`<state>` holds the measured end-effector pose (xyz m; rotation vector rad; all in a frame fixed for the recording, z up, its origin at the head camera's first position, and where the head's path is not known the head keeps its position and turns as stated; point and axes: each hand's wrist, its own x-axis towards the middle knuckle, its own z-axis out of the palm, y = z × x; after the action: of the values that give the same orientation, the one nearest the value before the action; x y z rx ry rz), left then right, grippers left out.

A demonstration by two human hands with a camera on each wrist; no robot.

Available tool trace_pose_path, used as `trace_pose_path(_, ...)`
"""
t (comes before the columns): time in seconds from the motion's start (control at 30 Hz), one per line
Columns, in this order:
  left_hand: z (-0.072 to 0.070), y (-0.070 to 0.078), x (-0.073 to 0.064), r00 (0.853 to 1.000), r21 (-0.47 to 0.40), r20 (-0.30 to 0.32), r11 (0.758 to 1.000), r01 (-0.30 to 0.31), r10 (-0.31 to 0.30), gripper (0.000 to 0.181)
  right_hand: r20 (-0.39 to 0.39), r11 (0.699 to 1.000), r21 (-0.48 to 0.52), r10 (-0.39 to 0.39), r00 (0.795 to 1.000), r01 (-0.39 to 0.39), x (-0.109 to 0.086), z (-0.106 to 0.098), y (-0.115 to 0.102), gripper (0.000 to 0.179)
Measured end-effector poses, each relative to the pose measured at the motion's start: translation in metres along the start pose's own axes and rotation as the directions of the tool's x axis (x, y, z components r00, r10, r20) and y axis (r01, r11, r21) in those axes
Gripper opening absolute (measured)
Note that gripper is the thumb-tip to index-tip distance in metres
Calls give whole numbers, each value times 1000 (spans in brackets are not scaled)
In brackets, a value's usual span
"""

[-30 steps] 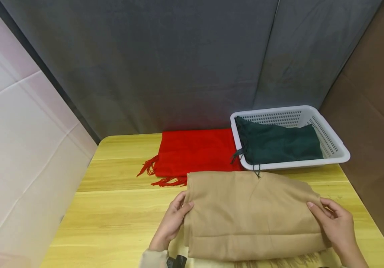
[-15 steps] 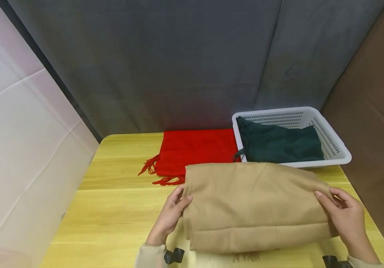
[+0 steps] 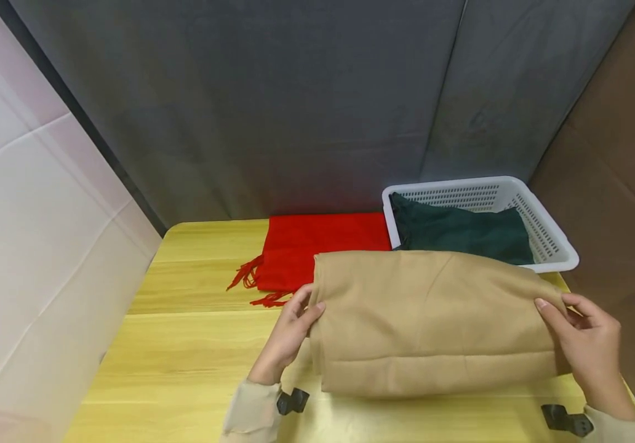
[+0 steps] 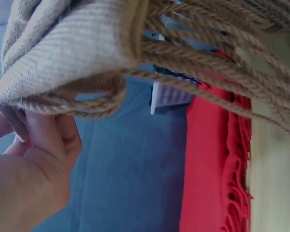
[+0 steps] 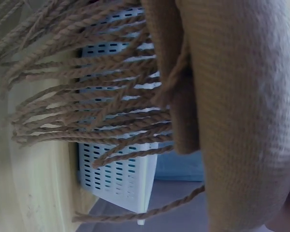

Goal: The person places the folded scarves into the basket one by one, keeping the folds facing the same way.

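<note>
A folded tan scarf (image 3: 428,320) is stretched between both hands, held up off the table in front of the basket. My left hand (image 3: 290,332) pinches its left edge, thumb on top. At the opposite edge my right hand (image 3: 589,338) grips the cloth between thumb and fingers. Twisted tassels (image 4: 208,82) of the scarf hang below it in the left wrist view, and likewise a row of tassels (image 5: 101,96) in the right wrist view. Only a sliver of the right hand (image 5: 285,210) shows there. The scarf covers part of the basket's front rim.
A white plastic basket (image 3: 563,255) with a folded dark green scarf (image 3: 461,231) inside stands at the back right. Left of it a folded red scarf (image 3: 323,243) with fringe lies on the wooden table (image 3: 184,363). A grey curtain (image 3: 240,111) rises behind the table.
Both hands have lifted the tan scarf and carried it forward and slightly right, toward the basket. Its fringe no longer shows below it in the head view.
</note>
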<state>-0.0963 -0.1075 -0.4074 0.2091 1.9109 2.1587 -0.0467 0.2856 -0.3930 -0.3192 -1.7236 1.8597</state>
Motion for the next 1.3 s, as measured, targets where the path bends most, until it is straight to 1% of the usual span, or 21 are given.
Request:
trace_pose_path(0.07, 1, 1, 3, 1000, 13, -1, 1000, -9, 9, 31, -28, 1000, -19, 7, 1000, -7, 2, 3, -6, 20)
trace_pose_path(0.17, 4, 4, 8, 1000, 32, 9, 999, -24, 23, 31, -52, 998, -69, -1, 999, -3, 7, 3, -8, 18)
trace_pose_path(0.23, 5, 6, 11, 999, 44, 18, 999, -32, 31, 31, -53, 995, -95, -19, 998, 14, 10, 3, -8, 15)
trace_pose_path(0.3, 6, 9, 14, 999, 56, 29, 998, -41, 39, 31, -52, 995, -99, -21, 998, 16, 14, 3, -8, 14)
trace_pose_path(0.53, 11, 20, 23, 995, 73, 77, 995, -70, 64, 32, -28, 998, -1, 57, 998, -57, 25, 1, -9, 16)
trace_pose_path(0.57, 13, 25, 22, 995, 77, 81, 995, -70, 63, 32, -16, 998, 10, 61, 998, -61, 27, 0, -10, 16)
trace_pose_path(0.6, 15, 29, 22, 994, 78, 85, 994, -71, 64, 32, -11, 998, 3, 61, 998, -61, 30, 0, -10, 16)
trace_pose_path(0.77, 18, 36, 30, 994, 96, 91, 993, -74, 65, 32, 6, 999, -3, 44, 999, -44, 43, 1, -13, 13)
trace_pose_path(0.83, 18, 32, 36, 992, 103, 100, 991, -86, 76, 32, 12, 999, 16, 38, 999, -39, 48, 1, -14, 12)
trace_pose_path(0.9, 20, 34, 42, 990, 102, 111, 990, -101, 89, 32, 29, 998, 46, 37, 999, -38, 53, 1, -16, 13)
trace_pose_path(0.97, 23, 36, 47, 986, 101, 123, 987, -129, 116, 32, 37, 997, 73, 39, 999, -41, 58, 2, -17, 14)
trace_pose_path(1.03, 25, 39, 52, 981, 102, 131, 983, -156, 142, 32, 41, 995, 87, 44, 998, -47, 63, 2, -18, 15)
trace_pose_path(1.1, 28, 42, 57, 978, 100, 138, 981, -169, 155, 33, 39, 994, 91, 56, 998, -59, 67, 3, -18, 16)
trace_pose_path(1.2, 32, 46, 65, 979, 77, 148, 985, -152, 140, 34, 30, 992, 105, 74, 997, -77, 75, 3, -18, 17)
trace_pose_path(1.3, 35, 49, 74, 981, 47, 161, 992, -121, 112, 35, 21, 982, 163, 91, 996, -93, 83, 5, -17, 19)
